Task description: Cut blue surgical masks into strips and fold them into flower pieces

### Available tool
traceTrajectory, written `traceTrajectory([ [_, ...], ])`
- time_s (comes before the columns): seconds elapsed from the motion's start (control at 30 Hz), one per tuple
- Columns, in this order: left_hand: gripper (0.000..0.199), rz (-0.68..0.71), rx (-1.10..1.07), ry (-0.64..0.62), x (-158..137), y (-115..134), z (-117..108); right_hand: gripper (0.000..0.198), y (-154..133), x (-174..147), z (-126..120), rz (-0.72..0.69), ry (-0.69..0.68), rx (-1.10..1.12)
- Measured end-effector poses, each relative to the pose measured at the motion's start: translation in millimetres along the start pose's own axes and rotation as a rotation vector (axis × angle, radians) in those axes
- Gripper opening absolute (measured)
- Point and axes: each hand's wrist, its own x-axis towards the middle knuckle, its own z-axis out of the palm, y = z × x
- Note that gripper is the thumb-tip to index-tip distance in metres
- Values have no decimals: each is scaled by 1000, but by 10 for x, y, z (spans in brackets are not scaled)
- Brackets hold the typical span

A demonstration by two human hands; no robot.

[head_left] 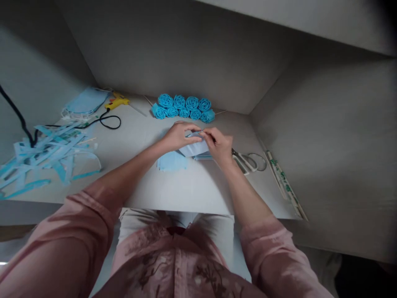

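Note:
Both hands meet over the middle of the table around a pale blue-white sheet of mask-like fabric (196, 147). My left hand (181, 135) grips the sheet's left side and top edge between thumb and fingers. At the upper right corner, my right hand (218, 144) pinches the same sheet. Light blue cut pieces (172, 161) lie flat below my left hand, and more blue fabric shows partly under the held sheet. Scissors (245, 161) with pale handles rest just right of my right hand, their blades partly hidden.
Several blue rolled roses (184, 107) stand in rows at the back. On the left are a yellow glue gun (117, 101) with a black cord, stacked face masks (87, 100) and a heap of blue strips (52, 153). A ring (261, 162) and wrapped sticks (285, 182) lie right.

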Motion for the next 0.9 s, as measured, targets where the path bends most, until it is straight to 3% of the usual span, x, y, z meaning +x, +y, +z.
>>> traceTrajectory([
  [0.07, 16, -53, -50, 8, -11, -33, 30, 36, -13, 3, 28, 65, -5, 70],
  [0.17, 20, -104, -246, 137, -13, -110, 60, 49, 5, 25, 91, 165, 4, 282],
  [0.27, 22, -147, -472, 226, -4, -156, 66, 57, 48, 34, 181, 219, -84, 449],
  [0.4, 34, -175, -598, 297, 29, -216, 53, 40, 97, -20, 287, 277, -223, 320],
  [0.5, 37, -149, -620, 370, 60, -288, 42, 29, 96, -71, 322, 219, -270, 133],
  [0.67, 37, -138, -499, 515, 70, -389, 70, 36, -42, -122, 344, 77, -283, -131],
  [0.8, 34, -113, -359, 631, 60, -433, 105, 40, -149, -136, 357, 31, -322, -105],
  [0.9, 30, -117, -333, 608, 55, -416, 107, 47, -126, -84, 278, 73, -403, 80],
])
